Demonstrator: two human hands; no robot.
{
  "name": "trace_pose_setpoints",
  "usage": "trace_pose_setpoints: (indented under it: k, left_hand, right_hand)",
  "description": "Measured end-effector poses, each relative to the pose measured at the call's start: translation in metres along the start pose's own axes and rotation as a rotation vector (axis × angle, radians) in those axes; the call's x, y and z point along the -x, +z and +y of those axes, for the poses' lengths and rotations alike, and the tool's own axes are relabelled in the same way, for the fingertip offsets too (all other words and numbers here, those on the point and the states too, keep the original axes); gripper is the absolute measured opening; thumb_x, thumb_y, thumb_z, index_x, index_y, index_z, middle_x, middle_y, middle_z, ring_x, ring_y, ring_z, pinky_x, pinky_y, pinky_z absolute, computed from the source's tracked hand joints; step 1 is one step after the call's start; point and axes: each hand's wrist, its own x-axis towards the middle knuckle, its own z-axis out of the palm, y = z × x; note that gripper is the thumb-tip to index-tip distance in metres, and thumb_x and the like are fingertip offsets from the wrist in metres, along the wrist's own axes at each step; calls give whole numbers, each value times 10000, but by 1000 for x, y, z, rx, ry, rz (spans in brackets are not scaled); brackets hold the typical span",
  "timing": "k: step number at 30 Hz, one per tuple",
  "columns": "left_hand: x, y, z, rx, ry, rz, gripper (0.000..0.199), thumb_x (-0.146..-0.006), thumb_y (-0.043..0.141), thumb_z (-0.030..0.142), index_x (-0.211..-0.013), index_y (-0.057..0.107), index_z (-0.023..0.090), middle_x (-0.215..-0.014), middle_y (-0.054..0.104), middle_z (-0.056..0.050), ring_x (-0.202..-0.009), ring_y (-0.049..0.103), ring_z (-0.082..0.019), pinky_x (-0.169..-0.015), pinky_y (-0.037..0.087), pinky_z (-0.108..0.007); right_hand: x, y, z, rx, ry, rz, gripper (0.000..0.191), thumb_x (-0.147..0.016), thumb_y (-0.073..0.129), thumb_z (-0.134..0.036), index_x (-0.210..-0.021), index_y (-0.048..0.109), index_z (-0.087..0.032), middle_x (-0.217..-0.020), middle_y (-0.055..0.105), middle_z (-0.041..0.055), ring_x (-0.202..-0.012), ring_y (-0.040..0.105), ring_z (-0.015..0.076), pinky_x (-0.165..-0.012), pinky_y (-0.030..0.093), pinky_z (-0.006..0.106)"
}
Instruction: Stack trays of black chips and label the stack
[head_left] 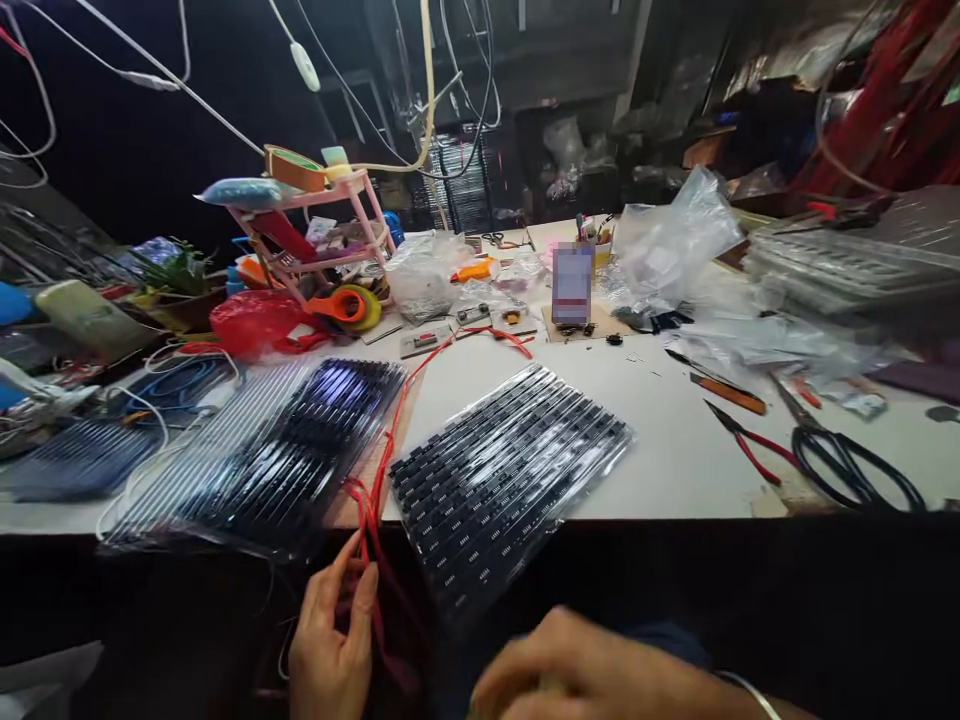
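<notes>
A: Holding what, with the left hand?

B: Red cord, by the look of it; pinching narrowly between thumb and fingertips, just in front of the bench.

A: And with the right hand?

B: Can't tell. Curled and blurred, low in view, hiding anything inside the fingers.

A: At which step, then?

B: Handling the cord, probably drawing or sorting the strands; hard to say which.

A: Calling for what next?

B: A steady pinch, at a guess, plus care to keep strands from snagging on either bundle.

A: To trace the cord, look where?

B: Up over the bench edge, between the black strips and the left bundle, then back and bending toward the phone.

A: Farther out?

B: Over to the right, near one another: pliers, scissors and an orange-handled cutter.
</notes>
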Motion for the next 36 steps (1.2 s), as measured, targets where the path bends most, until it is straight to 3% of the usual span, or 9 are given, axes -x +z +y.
trace_pose_setpoints:
  k: [4, 6, 8, 10, 16, 21, 26, 31, 36]
  left_hand:
    - [3, 12, -2, 108, -41, -53, 537, -837, 488, 543, -1263, 536, 220, -1075, 623, -67, -905, 625, -225, -785, 534, -355]
    - [-2, 21, 7, 42, 26, -33, 526, -837, 484, 539, -1252, 552, 224, -1176, 600, -81, -1053, 580, -255, -901, 487, -399]
    - [-8, 29, 16, -40, 58, -50, 537, -831, 475, 555, -1231, 578, 213, -1181, 611, -102, -1106, 553, -284, -940, 454, -456]
    - [-16, 35, 21, -104, 64, -68, 548, -819, 469, 575, -1196, 608, 203, -1134, 643, -121, -1079, 570, -312, -921, 449, -509]
    - [-68, 58, 25, -131, 268, -182, 480, -858, 432, 474, -1194, 614, 184, -1193, 639, -111, -1133, 547, -282, -1008, 384, -501]
    - [-115, 93, 36, -35, 385, -312, 473, -891, 405, 384, -1270, 550, 140, -1296, 573, -114, -1209, 501, -224, -1069, 349, -425]
    - [-106, 96, 41, 84, 234, -247, 450, -873, 470, 401, -1248, 574, 175, -1311, 567, -79, -1255, 471, -216, -1101, 317, -404]
    - [-89, 84, 40, 156, 104, -187, 404, -880, 482, 365, -1220, 600, 181, -1295, 580, -65, -1262, 466, -215, -1106, 315, -396]
    - [-85, 79, 55, 316, 93, -203, 383, -895, 495, 330, -1248, 577, 205, -1337, 544, -38, -1310, 402, -204, -1123, 281, -375]
  right_hand:
    - [16, -83, -2, 552, -89, 826, 352, -946, 400, -404, -1130, 638, -222, -1090, 663, 79, -1010, 604, 221, -922, 451, 384]
    - [14, -122, 15, 974, 5, 1042, 395, -946, 362, -400, -1182, 610, -201, -1183, 608, 132, -1092, 554, 283, -951, 415, 501]
    - [13, -148, 32, 1075, 46, 1051, 427, -933, 384, -404, -1199, 600, -151, -1207, 581, 180, -1110, 533, 321, -926, 426, 527]
    - [18, -153, 45, 1095, 53, 1023, 439, -934, 380, -412, -1188, 606, -135, -1177, 590, 192, -1082, 541, 325, -889, 456, 510]
    - [64, -112, 53, 1151, 98, 1102, 388, -941, 412, -423, -1172, 583, -162, -876, 618, 98, -810, 583, 239, -700, 505, 376]
    - [73, -113, 59, 1045, 95, 1178, 431, -951, 391, -395, -1335, 446, -206, -1211, 563, 125, -1117, 523, 265, -911, 455, 452]
    - [54, -131, 62, 965, 211, 1097, 447, -964, 317, -361, -1350, 454, -182, -1401, 448, 139, -1280, 416, 288, -969, 420, 502]
    - [44, -132, 63, 902, 172, 1158, 451, -947, 350, -389, -1331, 488, -198, -1428, 418, 134, -1311, 383, 298, -1014, 367, 535]
    - [47, -127, 54, 677, 182, 1208, 451, -896, 466, -452, -1274, 558, -224, -1425, 433, 99, -1277, 430, 302, -769, 553, 368]
